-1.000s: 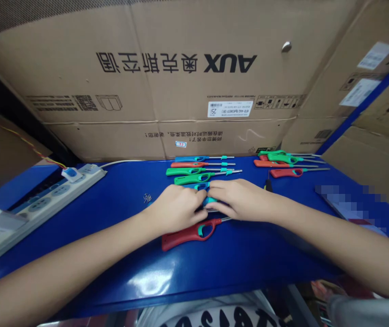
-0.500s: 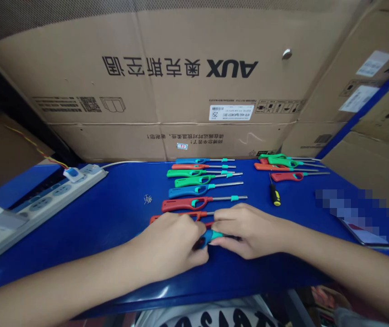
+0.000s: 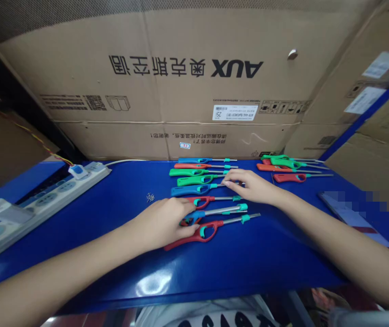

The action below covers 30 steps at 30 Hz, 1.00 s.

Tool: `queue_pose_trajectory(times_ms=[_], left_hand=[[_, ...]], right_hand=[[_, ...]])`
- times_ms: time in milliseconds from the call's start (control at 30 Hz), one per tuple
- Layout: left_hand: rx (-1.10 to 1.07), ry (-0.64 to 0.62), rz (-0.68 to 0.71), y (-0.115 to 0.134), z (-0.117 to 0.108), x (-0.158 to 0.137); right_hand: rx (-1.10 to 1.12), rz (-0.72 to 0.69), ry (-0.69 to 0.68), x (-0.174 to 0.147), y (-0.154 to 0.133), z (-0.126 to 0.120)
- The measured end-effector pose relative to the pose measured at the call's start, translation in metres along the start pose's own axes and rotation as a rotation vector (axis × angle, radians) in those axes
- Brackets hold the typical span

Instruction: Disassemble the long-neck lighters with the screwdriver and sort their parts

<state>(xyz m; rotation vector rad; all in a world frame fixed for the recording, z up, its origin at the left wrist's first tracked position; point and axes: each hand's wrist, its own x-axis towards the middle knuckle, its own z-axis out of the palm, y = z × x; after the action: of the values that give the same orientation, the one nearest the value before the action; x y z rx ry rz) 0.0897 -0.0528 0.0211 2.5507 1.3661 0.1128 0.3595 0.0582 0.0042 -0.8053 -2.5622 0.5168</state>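
My left hand [image 3: 167, 222] is closed round the handle of a blue gas lighter [image 3: 190, 218], whose metal rod points right and ends in a teal tip. Beneath and in front of it lies a red gas lighter [image 3: 210, 231], close to my thumb. My right hand [image 3: 244, 184] hovers over the rods of a green gas lighter [image 3: 194, 180] and a blue one lying in the row [image 3: 192, 190]. Its fingers are bent with a gap by the thumb; any contact with the rods is unclear. Further lighters, such as a red one [image 3: 208, 200], lie alongside.
More lighters [image 3: 290, 177] are grouped at the back right. Small screws or pins [image 3: 150, 197] lie left of the row. A power strip [image 3: 58, 195] runs along the left, and a phone [image 3: 354, 222] rests at the right. A large cardboard box [image 3: 181, 100] stands behind.
My hands have come apart. The right hand moved up and away from the blue lighter, which stays in my left hand, its rod now in sight. My right arm now hides the screwdriver's handle.
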Motion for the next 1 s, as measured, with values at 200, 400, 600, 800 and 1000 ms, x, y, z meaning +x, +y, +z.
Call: queue_pose_trajectory(times_ms=[200, 400, 600, 800, 1000], left_hand=[[0.006, 0.111, 0.055, -0.015, 0.016, 0.045], [0.043, 0.246, 0.075, -0.027, 0.015, 0.061], [0.171, 0.477, 0.079, -0.04, 0.007, 0.072], [0.323, 0.289, 0.037, -0.01, -0.014, 0.066], [0.013, -0.038, 0.063, 0.024, -0.015, 0.033]], right_hand=[[-0.284, 0.031, -0.199, 0.033, 0.017, 0.019], [-0.216, 0.038, -0.177, 0.038, 0.015, 0.01], [-0.136, 0.061, -0.04, 0.033, 0.006, -0.01], [-0.312, -0.066, -0.018, 0.021, -0.041, -0.015], [-0.143, -0.217, -0.334, -0.007, -0.074, -0.017]])
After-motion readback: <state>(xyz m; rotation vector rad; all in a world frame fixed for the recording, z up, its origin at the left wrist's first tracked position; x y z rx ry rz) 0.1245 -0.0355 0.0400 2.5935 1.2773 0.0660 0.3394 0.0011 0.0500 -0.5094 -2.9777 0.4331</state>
